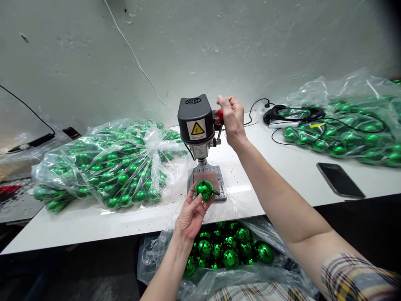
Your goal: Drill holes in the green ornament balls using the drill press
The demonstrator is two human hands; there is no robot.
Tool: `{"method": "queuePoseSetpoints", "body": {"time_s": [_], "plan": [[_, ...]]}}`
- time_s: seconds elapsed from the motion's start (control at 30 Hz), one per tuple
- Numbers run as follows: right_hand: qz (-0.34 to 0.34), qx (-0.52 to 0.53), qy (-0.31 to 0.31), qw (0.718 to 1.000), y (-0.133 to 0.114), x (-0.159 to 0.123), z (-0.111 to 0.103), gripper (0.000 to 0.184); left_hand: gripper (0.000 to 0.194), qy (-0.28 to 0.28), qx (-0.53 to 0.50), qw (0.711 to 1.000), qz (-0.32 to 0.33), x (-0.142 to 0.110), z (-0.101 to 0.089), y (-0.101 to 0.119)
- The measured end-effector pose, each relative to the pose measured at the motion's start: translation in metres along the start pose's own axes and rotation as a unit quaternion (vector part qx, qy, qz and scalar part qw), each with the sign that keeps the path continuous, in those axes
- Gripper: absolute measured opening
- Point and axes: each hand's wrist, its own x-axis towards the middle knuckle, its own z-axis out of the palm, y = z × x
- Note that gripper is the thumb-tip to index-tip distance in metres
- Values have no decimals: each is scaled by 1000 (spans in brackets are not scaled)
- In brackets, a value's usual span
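My left hand [192,213] grips a shiny green bauble [204,190] with a short neck sticking out to the right. The bauble is held over the front of the drill press base [222,193], below the chuck [202,160]. My right hand [232,119] is closed around the red-knobbed feed lever [221,113] on the right side of the small bench drill press [194,117]. A warning label with a yellow triangle faces me on its dark housing. Whether the drill bit touches the bauble, I cannot tell.
Below the table edge, an open plastic bag [216,274] of green baubles lies at my lap. A tied bag [153,142] of baubles stands left, another bag [351,96] right. A phone [340,179] and black cables lie on the white table [282,171]. Dark crumbs surround the base.
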Motion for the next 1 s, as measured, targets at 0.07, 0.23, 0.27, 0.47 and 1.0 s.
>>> {"method": "queuePoseSetpoints", "body": {"time_s": [0.07, 0.23, 0.27, 0.47, 1.0], "plan": [[-107, -71, 46, 991, 1, -23, -17, 22, 47, 0, -2, 1000, 5, -3, 1, -1], [-279, -231, -19, 932, 19, -121, -63, 17, 46, 14, -11, 999, 26, -10, 1, -4], [-270, -255, -69, 926, 24, -140, -69, 16, 47, 16, -13, 999, 29, -10, 2, -5], [-209, -432, -154, 864, 39, -201, -79, 11, 52, -9, 13, 999, 47, -15, 16, -15], [-103, -422, -309, 846, 62, -191, -94, 19, 62, 94, 361, 913, 167, -11, 12, -37]]}}
